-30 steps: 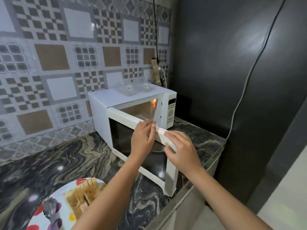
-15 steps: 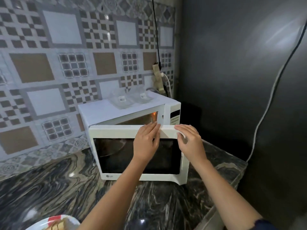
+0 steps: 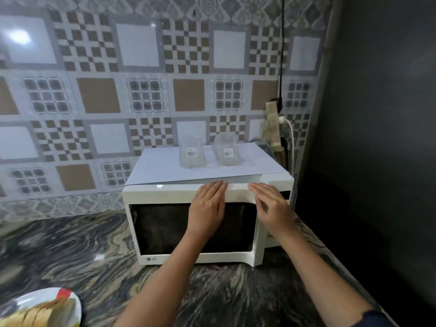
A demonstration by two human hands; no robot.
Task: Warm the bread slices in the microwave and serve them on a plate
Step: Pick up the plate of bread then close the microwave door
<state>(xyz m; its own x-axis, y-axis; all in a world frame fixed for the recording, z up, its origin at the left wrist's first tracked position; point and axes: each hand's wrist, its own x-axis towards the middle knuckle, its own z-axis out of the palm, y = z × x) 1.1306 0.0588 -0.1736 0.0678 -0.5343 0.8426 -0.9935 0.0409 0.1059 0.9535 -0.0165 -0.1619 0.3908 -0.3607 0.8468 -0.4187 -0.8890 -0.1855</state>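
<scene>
Pressing flat, fingers spread, left hand point(image 3: 207, 208) and right hand point(image 3: 273, 208) meet microwave door point(image 3: 165, 232) top edge

You had just one view, from the camera on your head, so no second view shared any of the scene. It looked forward and slightly down, facing the microwave point(image 3: 195, 223) squarely from close range, with the tiled wall point(image 3: 99, 95) straight behind it. Your forearms reached in from the bottom edge. The desk point(image 3: 70, 251) filled the lower part, a plate point(image 3: 47, 300) was cut off at the bottom left corner, and a dark wall point(image 3: 382, 114) closed the right side.
</scene>
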